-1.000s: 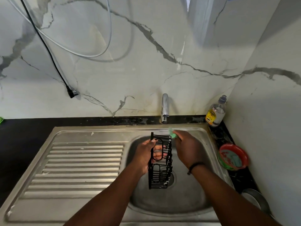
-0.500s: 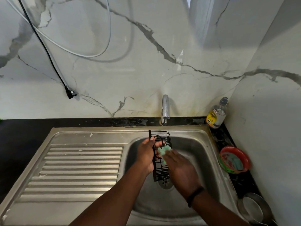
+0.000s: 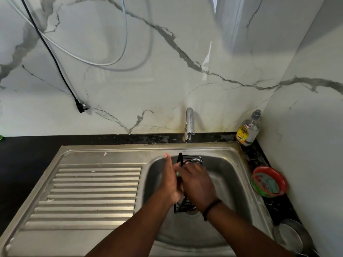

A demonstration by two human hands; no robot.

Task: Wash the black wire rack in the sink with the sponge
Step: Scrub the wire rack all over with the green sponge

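Observation:
The black wire rack (image 3: 191, 160) stands on end over the steel sink (image 3: 230, 175), mostly hidden between my hands; its top and its bottom end near the drain still show. My left hand (image 3: 171, 180) holds the rack from the left side. My right hand (image 3: 197, 184) lies across the rack's front and presses the green sponge (image 3: 177, 174) against it; only a sliver of sponge shows between the hands.
The tap (image 3: 189, 125) stands behind the basin. A soap bottle (image 3: 247, 129) sits in the back right corner. A red and green bowl (image 3: 269, 181) and a metal pan (image 3: 293, 238) rest on the right counter. The ribbed drainboard (image 3: 92, 193) lies to the left.
My right hand with the sponge came down from the rack's top right edge and now covers the rack's front. The rack has turned and sits lower between both hands.

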